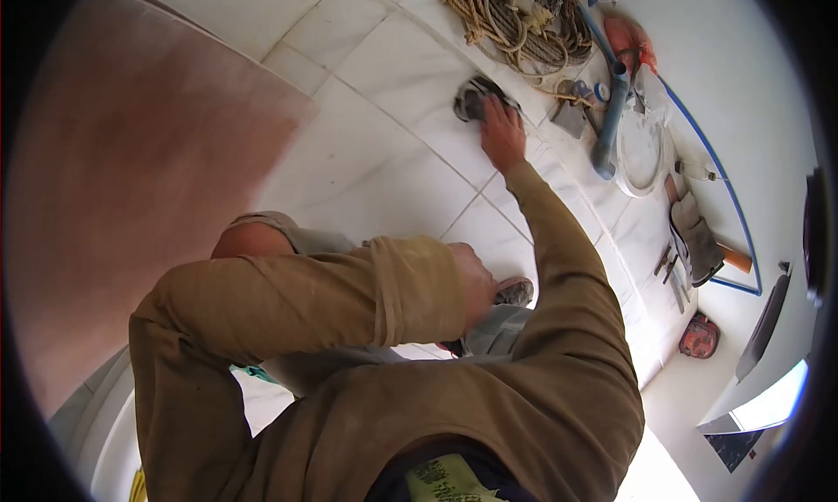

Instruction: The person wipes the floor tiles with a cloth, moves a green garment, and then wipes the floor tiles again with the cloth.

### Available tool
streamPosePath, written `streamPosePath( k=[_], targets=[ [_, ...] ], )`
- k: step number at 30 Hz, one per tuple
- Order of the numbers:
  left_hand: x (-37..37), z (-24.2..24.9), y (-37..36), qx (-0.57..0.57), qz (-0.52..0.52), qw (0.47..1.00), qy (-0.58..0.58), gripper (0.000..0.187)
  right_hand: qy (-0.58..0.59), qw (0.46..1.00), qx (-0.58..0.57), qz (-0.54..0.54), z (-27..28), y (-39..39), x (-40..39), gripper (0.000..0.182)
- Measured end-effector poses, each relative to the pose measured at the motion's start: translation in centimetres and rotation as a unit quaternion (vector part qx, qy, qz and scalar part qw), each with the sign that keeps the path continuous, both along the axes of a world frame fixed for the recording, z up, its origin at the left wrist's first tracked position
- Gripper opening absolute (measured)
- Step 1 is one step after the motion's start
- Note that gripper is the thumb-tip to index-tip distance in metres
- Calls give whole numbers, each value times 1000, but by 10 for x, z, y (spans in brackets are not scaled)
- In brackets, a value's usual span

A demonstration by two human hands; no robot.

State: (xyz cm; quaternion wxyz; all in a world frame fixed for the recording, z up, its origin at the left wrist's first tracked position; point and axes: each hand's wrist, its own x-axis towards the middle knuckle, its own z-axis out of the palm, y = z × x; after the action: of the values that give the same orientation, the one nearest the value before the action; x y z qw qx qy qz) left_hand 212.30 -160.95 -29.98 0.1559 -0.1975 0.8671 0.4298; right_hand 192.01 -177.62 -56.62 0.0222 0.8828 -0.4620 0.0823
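Note:
My right hand (504,135) reaches far forward on an outstretched arm. Its fingers press down on a dark grey and white wad that looks like a cloth (474,98), lying on the white tiled floor (384,144). My left hand (474,284) is blurred, just past its folded tan cuff, above my bent legs. Its fingers do not show clearly, so whether it holds anything is hidden. A shoe (514,292) shows beside it.
Coiled rope (524,22), a blue-grey pipe (614,118), a round white lid or bucket (640,153) and several tools lie along the wall at right. A blue hose (729,188) curves there, near a red bag (699,336). A reddish-brown panel (148,170) fills the left.

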Motion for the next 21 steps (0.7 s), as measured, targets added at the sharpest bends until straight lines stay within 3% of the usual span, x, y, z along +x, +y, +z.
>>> streamPosePath(
  k=[4,8,13,17,21],
  targets=[
    [-15,22,-9,45,-11,998,-30,28,15,998,-47,45,-2,-47,72,52],
    [-13,-12,2,22,20,996,-86,42,66,995,-51,62,5,-44,30,50],
    [5,14,-11,18,9,999,-27,40,79,996,30,20,24,10,-47,51],
    [-16,-5,-3,11,-47,998,-34,43,22,1000,17,4,41,6,-36,53],
    [-26,-7,2,20,-63,997,-40,47,-14,1000,-17,-5,24,7,-31,49]
  ],
)
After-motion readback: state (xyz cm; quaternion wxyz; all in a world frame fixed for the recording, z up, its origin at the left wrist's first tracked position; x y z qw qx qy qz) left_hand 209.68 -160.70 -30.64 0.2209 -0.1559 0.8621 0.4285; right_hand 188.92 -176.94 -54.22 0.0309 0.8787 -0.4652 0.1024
